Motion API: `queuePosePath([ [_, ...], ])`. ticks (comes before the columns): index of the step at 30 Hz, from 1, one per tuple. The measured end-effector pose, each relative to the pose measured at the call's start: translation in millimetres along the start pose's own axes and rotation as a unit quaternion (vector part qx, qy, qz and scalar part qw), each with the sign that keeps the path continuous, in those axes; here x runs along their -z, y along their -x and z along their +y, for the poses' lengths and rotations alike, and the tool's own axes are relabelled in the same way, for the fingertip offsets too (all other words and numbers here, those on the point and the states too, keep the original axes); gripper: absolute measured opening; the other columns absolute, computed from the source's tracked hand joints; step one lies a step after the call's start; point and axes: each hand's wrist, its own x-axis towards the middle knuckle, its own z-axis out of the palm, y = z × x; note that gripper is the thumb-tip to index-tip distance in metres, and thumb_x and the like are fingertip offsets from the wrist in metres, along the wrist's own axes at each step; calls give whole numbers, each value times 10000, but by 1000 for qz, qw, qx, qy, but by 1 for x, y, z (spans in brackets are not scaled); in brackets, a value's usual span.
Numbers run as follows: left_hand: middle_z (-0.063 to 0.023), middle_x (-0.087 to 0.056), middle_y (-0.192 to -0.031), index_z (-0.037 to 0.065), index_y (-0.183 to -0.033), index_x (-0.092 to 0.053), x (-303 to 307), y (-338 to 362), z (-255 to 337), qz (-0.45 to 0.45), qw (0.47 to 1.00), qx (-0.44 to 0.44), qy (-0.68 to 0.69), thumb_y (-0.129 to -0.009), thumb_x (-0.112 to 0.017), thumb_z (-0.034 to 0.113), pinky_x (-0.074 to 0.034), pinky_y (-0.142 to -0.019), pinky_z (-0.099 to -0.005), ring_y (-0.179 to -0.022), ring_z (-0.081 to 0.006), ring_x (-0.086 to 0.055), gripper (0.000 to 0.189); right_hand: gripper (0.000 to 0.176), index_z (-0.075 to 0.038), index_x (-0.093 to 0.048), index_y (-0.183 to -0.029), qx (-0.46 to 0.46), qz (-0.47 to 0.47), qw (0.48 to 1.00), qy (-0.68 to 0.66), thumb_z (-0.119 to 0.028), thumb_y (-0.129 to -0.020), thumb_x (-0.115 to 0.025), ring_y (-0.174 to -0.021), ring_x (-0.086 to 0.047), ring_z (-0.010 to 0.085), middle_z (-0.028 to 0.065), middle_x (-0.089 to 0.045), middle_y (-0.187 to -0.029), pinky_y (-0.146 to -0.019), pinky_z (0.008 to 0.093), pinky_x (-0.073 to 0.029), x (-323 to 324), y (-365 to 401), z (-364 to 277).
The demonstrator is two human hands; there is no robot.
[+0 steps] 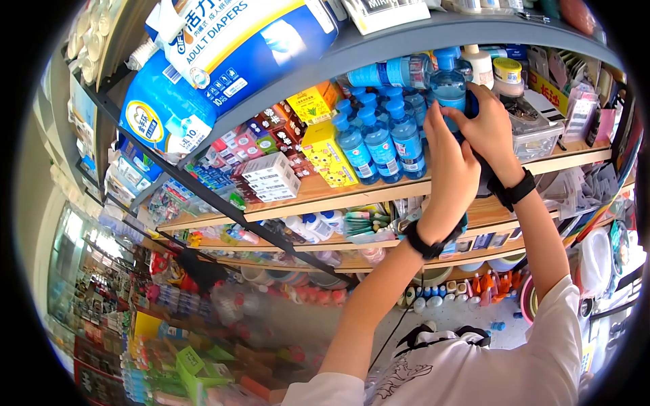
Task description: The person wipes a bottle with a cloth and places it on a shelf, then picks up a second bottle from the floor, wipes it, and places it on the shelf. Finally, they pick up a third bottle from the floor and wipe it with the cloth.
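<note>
A blue-capped clear bottle of blue liquid stands upright between my hands at the shelf, its lower part hidden by my fingers. My left hand is at its near left side, fingers pointing up and held together against it. My right hand curls round its right side, with the thumb across the front. Part of a dark object shows behind my hands; I cannot make out what it is. Just left stand several similar blue bottles in rows. Another blue bottle lies on its side on top of them.
Yellow boxes and white cartons fill the shelf to the left. A clear plastic bin and a yellow-lidded jar are at right. Adult diaper packs sit on the upper shelf, whose edge runs above my hands.
</note>
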Motion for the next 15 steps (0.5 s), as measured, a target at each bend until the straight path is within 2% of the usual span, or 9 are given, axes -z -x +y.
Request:
queuePosePath([
  [1, -315, -350, -1436, -62, -1465, -260, 9, -2, 7, -1, 1000, -3, 1, -854, -608, -60, -404, -1070, -473, -1273, -502, -434, 704, 682, 20, -605, -1268, 23, 20, 1000, 2, -397, -758, -780, -995, -668, 402, 217, -663, -1151, -848, 449, -539, -6, 0, 8],
  [3, -267, -513, -1334, -30, -1381, -444, 34, -11, 25, -43, 994, -30, 94, -863, -585, -71, -441, -1028, -459, -1211, -444, -526, 538, 684, 22, -597, -1278, 43, 38, 998, 3, -399, -766, -768, -1003, -664, 406, 206, -645, -1193, -853, 453, -539, -11, 3, 13],
  [5, -219, -639, -1154, -11, -1216, -599, 70, -41, 50, -97, 992, 16, 75, -867, -593, -53, -481, -953, -454, -1093, -405, -607, 352, 688, 12, -576, -1302, 53, 57, 997, -13, -403, -779, -744, -1004, -662, 413, 198, -622, -1224, -849, 463, -542, -11, 7, 8],
  [7, -176, -703, -1111, 16, -1158, -666, 83, -67, 37, -93, 988, -57, -110, -903, -651, 63, -503, -945, -421, -1070, -349, -659, 260, 704, 9, -551, -1298, 44, 47, 998, -16, -433, -782, -736, -961, -675, 416, 214, -641, -1181, -791, 476, -555, -15, 10, 6],
  [9, -230, -667, -1149, 14, -1177, -655, 93, -93, 25, -154, 954, -68, -249, -838, -732, 133, -493, -960, -445, -1089, -418, -621, 368, 730, -15, -512, -1313, 28, 46, 998, -12, -448, -777, -751, -919, -684, 427, 226, -651, -1152, -751, 487, -558, -20, 11, 6],
  [11, -245, -641, -1198, 28, -1256, -600, 93, -112, 5, -162, 913, -113, -357, -795, -775, 165, -498, -948, -471, -1105, -422, -613, 512, 744, -32, -489, -1325, 16, 28, 999, -20, -451, -772, -760, -899, -686, 432, 228, -655, -1143, -732, 495, -558, -18, 13, 5],
  [12, -245, -641, -1198, 28, -1256, -600, 90, -120, -2, -164, 911, -117, -360, -795, -775, 165, -498, -948, -471, -1105, -422, -613, 512, 760, -49, -466, -1336, 6, 5, 1000, -25, -453, -767, -768, -878, -689, 436, 229, -659, -1133, -714, 503, -559, -18, 14, 5],
  [14, -251, -615, -1239, 38, -1323, -528, 86, -132, -9, -204, 897, -114, -375, -755, -806, 189, -508, -923, -488, -1117, -427, -603, 651, 771, -62, -452, -1346, 5, 12, 999, -32, -455, -765, -773, -870, -690, 435, 229, -661, -1130, -705, 505, -559, -20, 15, 5],
  [15, -251, -615, -1239, 38, -1323, -528, 84, -137, -12, -204, 896, -114, -376, -755, -806, 189, -508, -923, -488, -1117, -427, -603, 651, 783, -75, -437, -1355, 6, 16, 999, -35, -456, -763, -778, -862, -691, 434, 228, -663, -1126, -696, 508, -560, -21, 15, 5],
])
